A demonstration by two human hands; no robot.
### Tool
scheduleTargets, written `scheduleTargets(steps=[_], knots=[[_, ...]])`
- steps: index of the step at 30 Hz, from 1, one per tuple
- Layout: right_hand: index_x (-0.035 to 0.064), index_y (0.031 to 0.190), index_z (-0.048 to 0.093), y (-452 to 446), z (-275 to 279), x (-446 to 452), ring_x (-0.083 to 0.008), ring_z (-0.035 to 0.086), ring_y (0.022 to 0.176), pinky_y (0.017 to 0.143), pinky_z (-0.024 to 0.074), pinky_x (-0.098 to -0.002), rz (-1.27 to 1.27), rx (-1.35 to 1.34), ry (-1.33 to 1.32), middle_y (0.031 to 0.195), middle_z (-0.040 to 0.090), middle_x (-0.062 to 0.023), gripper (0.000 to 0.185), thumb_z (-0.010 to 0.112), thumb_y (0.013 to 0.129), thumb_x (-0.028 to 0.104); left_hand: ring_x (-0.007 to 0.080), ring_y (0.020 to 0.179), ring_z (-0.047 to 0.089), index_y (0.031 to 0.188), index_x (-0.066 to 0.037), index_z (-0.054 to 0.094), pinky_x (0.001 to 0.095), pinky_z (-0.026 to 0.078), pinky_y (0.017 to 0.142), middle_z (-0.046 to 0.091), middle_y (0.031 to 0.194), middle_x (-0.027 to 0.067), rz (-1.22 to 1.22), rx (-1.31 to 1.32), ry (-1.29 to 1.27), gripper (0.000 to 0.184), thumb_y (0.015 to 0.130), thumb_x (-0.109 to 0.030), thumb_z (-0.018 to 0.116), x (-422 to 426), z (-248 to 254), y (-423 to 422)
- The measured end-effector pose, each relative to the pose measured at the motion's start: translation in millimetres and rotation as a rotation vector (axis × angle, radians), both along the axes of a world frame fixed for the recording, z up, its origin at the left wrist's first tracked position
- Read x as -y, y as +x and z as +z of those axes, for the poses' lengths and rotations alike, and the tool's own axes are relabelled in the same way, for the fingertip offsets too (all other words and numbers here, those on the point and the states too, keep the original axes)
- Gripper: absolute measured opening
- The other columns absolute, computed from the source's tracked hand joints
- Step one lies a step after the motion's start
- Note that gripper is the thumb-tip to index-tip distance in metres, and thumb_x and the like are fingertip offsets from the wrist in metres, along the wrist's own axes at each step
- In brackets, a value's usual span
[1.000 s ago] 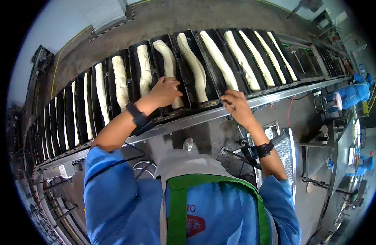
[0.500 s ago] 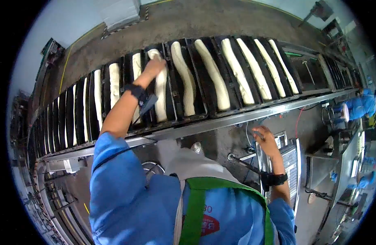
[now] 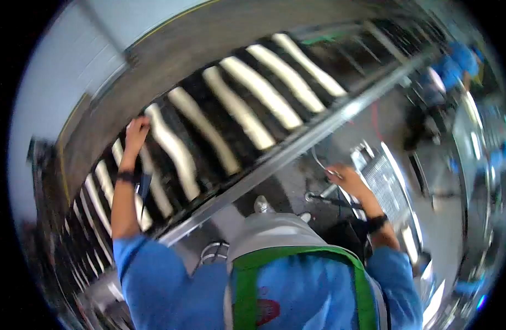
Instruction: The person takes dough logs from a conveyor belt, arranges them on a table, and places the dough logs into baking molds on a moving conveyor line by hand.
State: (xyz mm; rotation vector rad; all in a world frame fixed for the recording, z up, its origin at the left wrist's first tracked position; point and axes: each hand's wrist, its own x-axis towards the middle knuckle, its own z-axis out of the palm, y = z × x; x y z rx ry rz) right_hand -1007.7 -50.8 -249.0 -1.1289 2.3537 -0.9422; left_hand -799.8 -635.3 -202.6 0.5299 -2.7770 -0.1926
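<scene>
Long pale strips of what looks like dough lie in a row of black trays. My left hand is by the far end of one dough strip, in front of another strip. Blur hides whether its fingers grip or only touch the strip. A dark band with a small device is on my left wrist. Away from the trays, my right hand is held over the floor, its fingers loosely bent and apart. I can see nothing held in it.
A metal rail runs along the near side of the trays. Beside my right arm stands a metal frame with a perforated panel. A person in blue is at the far right. Wall and floor lie beyond the trays.
The view has turned, so the tray row slants more steeply. My left hand appears lower and further left, near a strip's far end. My right hand has shifted slightly left.
</scene>
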Motion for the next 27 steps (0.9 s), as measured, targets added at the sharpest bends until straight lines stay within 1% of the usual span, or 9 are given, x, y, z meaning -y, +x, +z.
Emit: scheduleTargets(steps=[3, 4, 7, 13, 15, 17, 19, 23, 27], knots=[[0.0040, 0.094, 0.056, -27, 3, -18, -0.0306, 0.052, 0.084, 0.078, 0.0407, -0.0349, 0.055, -0.054, -0.006, 0.090, 0.056, -0.0137, 0.024, 0.053, 0.075, 0.017, 0.0283, 0.092, 0.047, 0.096, -0.006, 0.054, 0.0395, 0.034, 0.081, 0.054, 0.094, 0.0118, -0.338, 0.369, 0.103, 0.024, 0.081, -0.019, 0.041, -62, -36, -13], [0.0058, 0.097, 0.055, -41, -11, -35, -0.0302, 0.049, 0.090, 0.079, 0.0396, -0.0367, 0.047, -0.119, 0.022, 0.095, 0.054, -0.0129, 0.026, 0.053, 0.074, 0.018, 0.0287, 0.098, 0.044, 0.098, -0.006, 0.054, 0.0419, 0.029, 0.087, 0.052, 0.101, 0.0125, -0.095, 0.452, 0.247, 0.026, 0.081, -0.021, 0.041, -111, -27, -26], [0.0103, 0.101, 0.053, -41, -13, -62, -0.0289, 0.042, 0.102, 0.081, 0.0369, -0.0415, -0.133, -0.179, 0.214, 0.106, 0.048, -0.0111, 0.030, 0.053, 0.072, 0.019, 0.0316, 0.110, 0.033, 0.097, -0.006, 0.052, 0.0432, 0.024, 0.092, 0.042, 0.114, 0.0141, -0.137, 0.543, -0.017, 0.026, 0.076, -0.021, 0.050, -120, -30, 18], [0.0143, 0.111, 0.046, -49, -48, -201, -0.0301, 0.033, 0.111, 0.087, 0.0310, -0.0490, -0.657, -0.214, 0.704, 0.116, 0.037, -0.0114, 0.045, 0.056, 0.068, 0.017, 0.0297, 0.065, 0.050, 0.068, 0.001, 0.055, 0.0349, 0.039, 0.065, 0.051, 0.059, 0.0146, -0.078, 0.584, 0.447, 0.019, 0.073, -0.016, 0.049, -81, -2, 25], [0.0173, 0.114, 0.044, -38, -54, -251, -0.0305, 0.033, 0.111, 0.088, 0.0304, -0.0488, -0.770, -0.190, 0.860, 0.114, 0.038, -0.0112, 0.047, 0.054, 0.068, 0.015, 0.0286, 0.067, 0.050, 0.073, 0.000, 0.056, 0.0348, 0.040, 0.065, 0.054, 0.068, 0.0138, 0.058, 0.431, 0.588, 0.019, 0.076, -0.017, 0.049, -43, -18, 21], [0.0187, 0.114, 0.043, -23, -74, -300, -0.0311, 0.034, 0.110, 0.088, 0.0299, -0.0491, -0.865, -0.107, 0.956, 0.113, 0.038, -0.0115, 0.048, 0.055, 0.068, 0.015, 0.0254, 0.068, 0.049, 0.079, -0.001, 0.056, 0.0338, 0.039, 0.066, 0.054, 0.075, 0.0124, -0.051, 0.381, 0.148, 0.017, 0.077, -0.016, 0.049, -100, 18, -20], [0.0194, 0.115, 0.042, -6, -74, -321, -0.0298, 0.035, 0.109, 0.088, 0.0301, -0.0507, -0.922, 0.032, 0.956, 0.113, 0.039, -0.0120, 0.048, 0.054, 0.069, 0.014, 0.0234, 0.079, 0.047, 0.088, -0.002, 0.054, 0.0317, 0.036, 0.073, 0.053, 0.085, 0.0118, -0.088, 0.457, 0.350, 0.014, 0.077, -0.009, 0.049, -167, 55, -70], [0.0189, 0.113, 0.042, 5, -91, -335, -0.0272, 0.041, 0.103, 0.083, 0.0324, -0.0520, -0.781, -0.404, 0.798, 0.104, 0.044, -0.0110, 0.040, 0.048, 0.074, 0.010, 0.0237, 0.092, 0.044, 0.092, -0.004, 0.052, 0.0309, 0.034, 0.077, 0.051, 0.098, 0.0093, -0.489, 0.417, 0.243, 0.016, 0.078, -0.009, 0.048, -273, 54, -158], [0.0091, 0.103, 0.041, -5, -45, -350, -0.0304, 0.046, 0.094, 0.073, 0.0395, -0.0429, -1.089, -0.213, 0.269, 0.096, 0.047, -0.0139, 0.044, 0.060, 0.063, 0.011, 0.0273, 0.102, 0.040, 0.095, -0.004, 0.052, 0.0342, 0.030, 0.089, 0.048, 0.105, 0.0116, -0.823, 0.465, 0.190, 0.018, 0.079, -0.013, 0.046, -416, 54, -238]])
